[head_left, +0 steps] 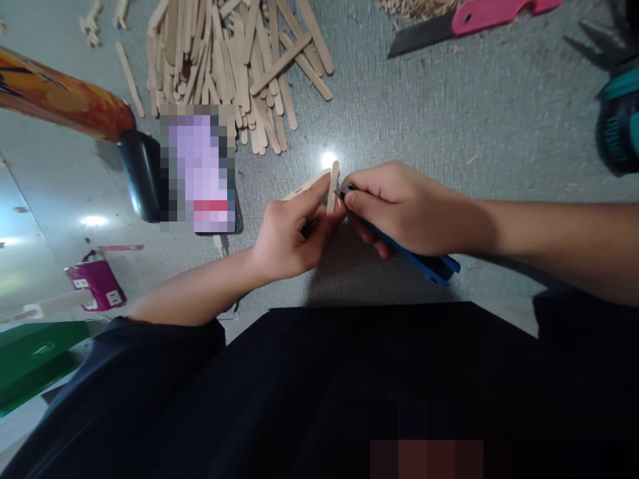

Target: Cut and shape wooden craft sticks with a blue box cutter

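Note:
Near the middle of the table, my left hand [294, 236] pinches a wooden craft stick [333, 186] that stands nearly upright between its fingers. Behind those fingers lies another pale wooden piece [307, 185] with small dark slots, partly hidden by the hand. My right hand [399, 206] is closed around a blue utility knife [394, 245], whose handle end juts out below the palm. The knife's short metal tip meets the stick's right side, just under its rounded top. A small sliver of wood shows by the fingertips below the tip.
A heap of craft sticks [224, 60] spreads at the back. A pink-handled saw [479, 20] lies back right beside wood shavings [419, 6]. A phone [204, 173], black case [142, 176], orange can [64, 90] and purple power adapter [94, 285] occupy the left; a teal tool [619, 123] stands far right.

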`<state>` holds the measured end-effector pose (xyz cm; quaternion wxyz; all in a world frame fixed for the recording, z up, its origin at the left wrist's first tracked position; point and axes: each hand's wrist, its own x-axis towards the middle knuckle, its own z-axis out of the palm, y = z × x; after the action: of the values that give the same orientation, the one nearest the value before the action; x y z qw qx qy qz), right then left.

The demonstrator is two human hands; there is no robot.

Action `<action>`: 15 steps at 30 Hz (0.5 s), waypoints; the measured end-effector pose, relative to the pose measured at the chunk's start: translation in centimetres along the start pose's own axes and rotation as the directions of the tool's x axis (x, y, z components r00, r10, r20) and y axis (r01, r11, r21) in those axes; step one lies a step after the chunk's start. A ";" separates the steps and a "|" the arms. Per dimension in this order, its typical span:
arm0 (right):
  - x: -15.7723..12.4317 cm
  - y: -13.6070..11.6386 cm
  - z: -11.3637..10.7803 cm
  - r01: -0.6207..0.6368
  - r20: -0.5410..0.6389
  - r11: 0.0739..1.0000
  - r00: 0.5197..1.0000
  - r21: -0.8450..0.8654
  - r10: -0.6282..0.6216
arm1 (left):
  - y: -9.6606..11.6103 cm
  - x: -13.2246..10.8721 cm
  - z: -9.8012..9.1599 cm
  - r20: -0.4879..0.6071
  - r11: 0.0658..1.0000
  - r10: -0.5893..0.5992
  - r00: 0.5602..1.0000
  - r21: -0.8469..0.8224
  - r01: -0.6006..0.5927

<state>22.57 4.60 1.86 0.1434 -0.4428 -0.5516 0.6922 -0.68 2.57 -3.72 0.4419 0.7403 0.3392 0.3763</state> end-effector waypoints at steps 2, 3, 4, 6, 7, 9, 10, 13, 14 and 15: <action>0.1 0.1 -0.2 0.033 0.025 0.999 0.999 0.020 -0.033 | 0.0 0.1 0.0 0.000 0.999 -0.020 1.000 -0.039 0.020; 0.2 0.2 -0.3 0.053 0.035 0.998 0.998 0.034 -0.054 | 0.0 0.1 0.0 -0.001 0.997 -0.039 0.999 -0.064 0.039; 0.2 0.2 -0.4 0.073 0.049 0.996 0.996 0.051 -0.075 | 0.0 0.0 0.0 -0.003 0.994 -0.058 0.998 -0.092 0.057; 0.3 0.3 -0.7 0.107 0.078 0.990 0.991 0.087 -0.113 | 0.0 -0.2 0.1 -0.008 0.985 -0.094 0.996 -0.143 0.092; 0.4 0.4 -0.7 0.118 0.089 0.988 0.988 0.104 -0.128 | -0.1 -0.3 0.1 -0.011 0.981 -0.109 0.994 -0.164 0.106; 0.5 0.5 -0.9 0.127 0.105 0.983 0.984 0.135 -0.142 | -0.2 -0.5 0.1 -0.012 0.970 -0.132 0.991 -0.207 0.126; 0.6 0.6 -0.9 0.128 0.109 0.979 0.983 0.156 -0.146 | -0.2 -0.6 0.0 -0.004 0.963 -0.140 0.990 -0.232 0.135; 0.7 0.9 -1.0 0.125 0.127 0.964 0.979 0.234 -0.158 | -0.3 -0.5 -0.1 0.024 0.936 -0.156 0.987 -0.314 0.156; 0.8 0.9 -1.0 0.121 0.136 0.958 0.978 0.259 -0.160 | -0.2 -0.4 -0.1 0.031 0.927 -0.160 0.987 -0.339 0.161; 0.8 1.0 -1.0 0.115 0.141 0.952 0.977 0.282 -0.160 | -0.1 -0.4 -0.1 0.033 0.920 -0.161 0.986 -0.357 0.162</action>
<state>23.20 5.45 0.61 0.2056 -0.3214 -0.4906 0.7834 -0.97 2.33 -3.87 0.5996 0.6171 0.3243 0.3931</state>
